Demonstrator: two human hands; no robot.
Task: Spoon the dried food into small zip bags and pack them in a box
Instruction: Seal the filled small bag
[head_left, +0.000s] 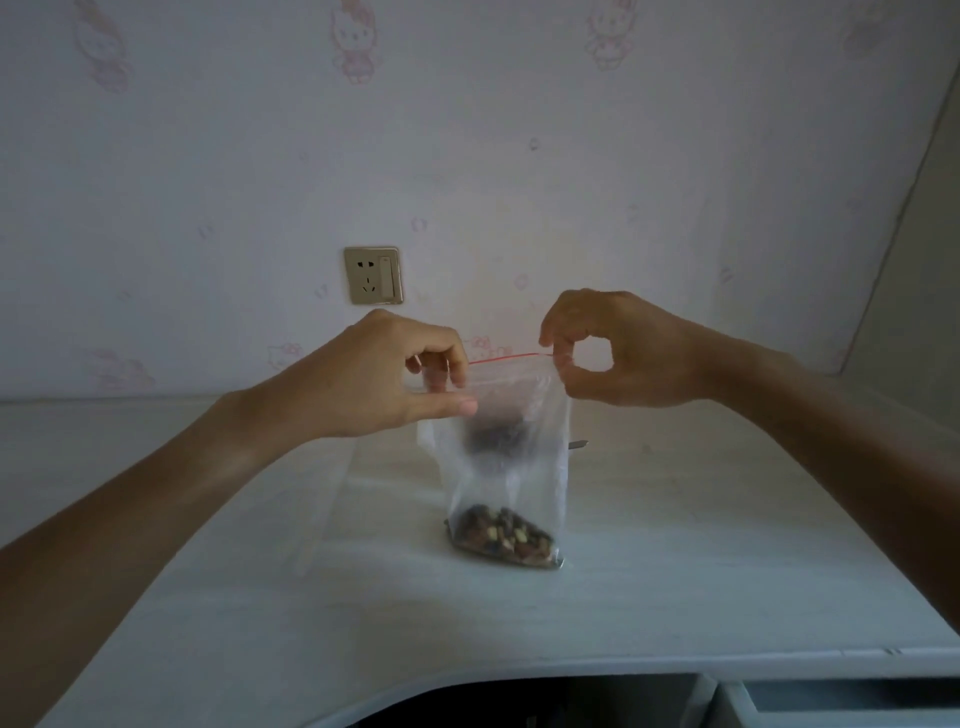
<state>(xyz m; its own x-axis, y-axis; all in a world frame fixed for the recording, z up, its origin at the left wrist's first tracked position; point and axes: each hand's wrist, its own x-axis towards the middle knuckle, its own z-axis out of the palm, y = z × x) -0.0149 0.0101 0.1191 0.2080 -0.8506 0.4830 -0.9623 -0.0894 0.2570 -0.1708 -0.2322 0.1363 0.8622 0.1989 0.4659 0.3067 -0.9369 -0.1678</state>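
The table (675, 545) lies pale and broad under me, and over its middle I have the bag (511, 457) held upright, its bottom corner resting on the surface or just above it — I cannot tell which. My left hand (379, 379) pinches the bag's top left corner between thumb and fingers; my right hand (618, 353) nips the right end of the red zip strip (506, 357) between thumb and forefinger, the other fingers curled loosely. The food (501, 535) sits in a small dark heap at the very bottom, so I judge the filling done and the sealing in hand. To do it well I would keep the strip taut between both pinches, then run one thumb and finger along it end to end, pressing out the air first. A dark blur shows through the plastic behind the bag — perhaps the supply, but I cannot say. No box is in view.
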